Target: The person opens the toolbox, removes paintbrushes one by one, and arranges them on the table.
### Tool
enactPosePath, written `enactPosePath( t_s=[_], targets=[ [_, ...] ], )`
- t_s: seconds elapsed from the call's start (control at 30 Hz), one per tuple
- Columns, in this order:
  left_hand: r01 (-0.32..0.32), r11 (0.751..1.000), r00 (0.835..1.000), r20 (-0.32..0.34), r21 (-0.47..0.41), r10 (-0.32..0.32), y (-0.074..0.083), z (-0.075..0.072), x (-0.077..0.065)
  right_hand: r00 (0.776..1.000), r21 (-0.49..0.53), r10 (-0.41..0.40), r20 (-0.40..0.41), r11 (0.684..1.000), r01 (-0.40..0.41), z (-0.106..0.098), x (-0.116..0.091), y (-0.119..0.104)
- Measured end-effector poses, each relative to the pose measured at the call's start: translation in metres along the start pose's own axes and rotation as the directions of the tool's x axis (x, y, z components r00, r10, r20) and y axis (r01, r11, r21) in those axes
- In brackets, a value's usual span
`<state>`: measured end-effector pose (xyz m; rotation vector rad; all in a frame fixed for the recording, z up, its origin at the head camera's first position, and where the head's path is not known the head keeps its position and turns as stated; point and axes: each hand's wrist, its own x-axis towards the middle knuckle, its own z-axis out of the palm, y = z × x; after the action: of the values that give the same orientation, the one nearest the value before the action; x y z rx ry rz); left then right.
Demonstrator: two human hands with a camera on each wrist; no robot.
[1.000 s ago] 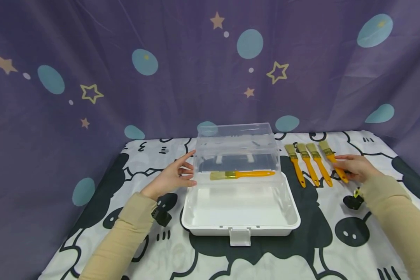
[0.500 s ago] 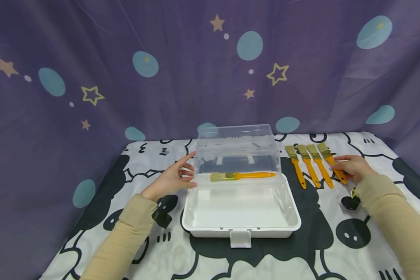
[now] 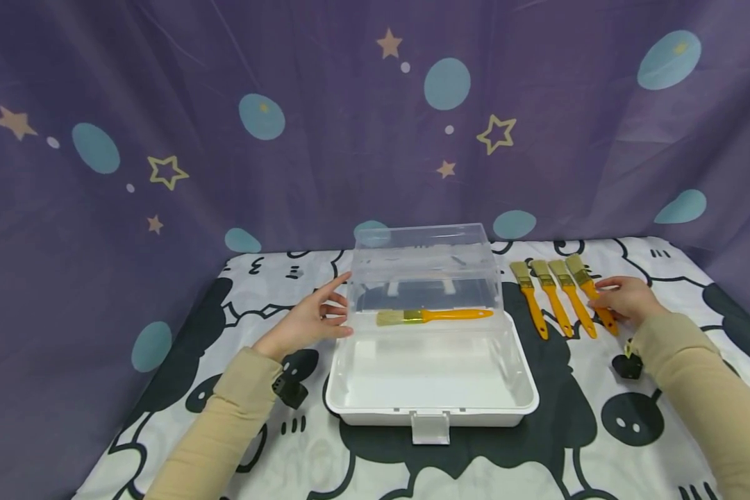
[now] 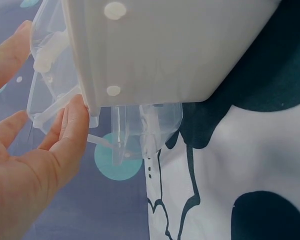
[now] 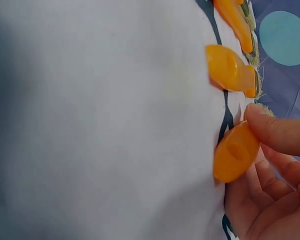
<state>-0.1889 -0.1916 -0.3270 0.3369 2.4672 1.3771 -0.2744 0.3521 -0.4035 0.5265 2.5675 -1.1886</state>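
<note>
My right hand (image 3: 628, 298) pinches the orange handle of the rightmost paintbrush (image 3: 581, 273), which lies on the cloth with its bristles pointing away. In the right wrist view, thumb and fingers sit on either side of that handle's end (image 5: 236, 152). Three similar paintbrushes lie beside it, the closest one (image 3: 571, 297) just to its left. My left hand (image 3: 309, 321) is at the left side of an open white box (image 3: 431, 417), its fingers extended and touching the clear plastic parts (image 4: 55, 95). One more paintbrush (image 3: 440, 316) lies crosswise on the clear tray at the box's back.
The clear lid (image 3: 421, 243) stands raised behind the box. A white latch (image 3: 430, 428) hangs from the front. Beneath everything is a black-and-white patterned cloth (image 3: 475, 479), with a purple curtain (image 3: 325, 173) rising behind it.
My right hand and the rightmost paintbrush have shifted slightly left, closer to the other brushes. The left hand stays against the box.
</note>
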Motion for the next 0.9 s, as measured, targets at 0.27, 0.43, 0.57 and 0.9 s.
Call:
enactPosePath(
  t_s=[0.27,0.43,0.57,0.9],
  targets=[
    [0.0,1.0,1.0,0.0,-0.001,0.0,0.0,0.001,0.0,1.0,-0.035,0.0,-0.027,0.999,-0.001,-0.002,-0.003,0.0],
    [0.005,1.0,1.0,-0.005,0.011,-0.005,0.001,0.001,-0.001,0.998,-0.051,-0.035,-0.044,0.998,0.033,-0.004,-0.01,0.001],
    [0.012,1.0,1.0,-0.008,0.014,-0.012,0.0,0.002,-0.001,0.997,-0.068,-0.065,-0.046,0.996,0.062,-0.006,-0.016,0.001],
    [0.014,1.0,1.0,-0.008,0.016,-0.014,-0.001,0.002,0.0,0.998,-0.011,-0.051,-0.024,0.999,0.05,-0.012,-0.011,0.008]
  ],
)
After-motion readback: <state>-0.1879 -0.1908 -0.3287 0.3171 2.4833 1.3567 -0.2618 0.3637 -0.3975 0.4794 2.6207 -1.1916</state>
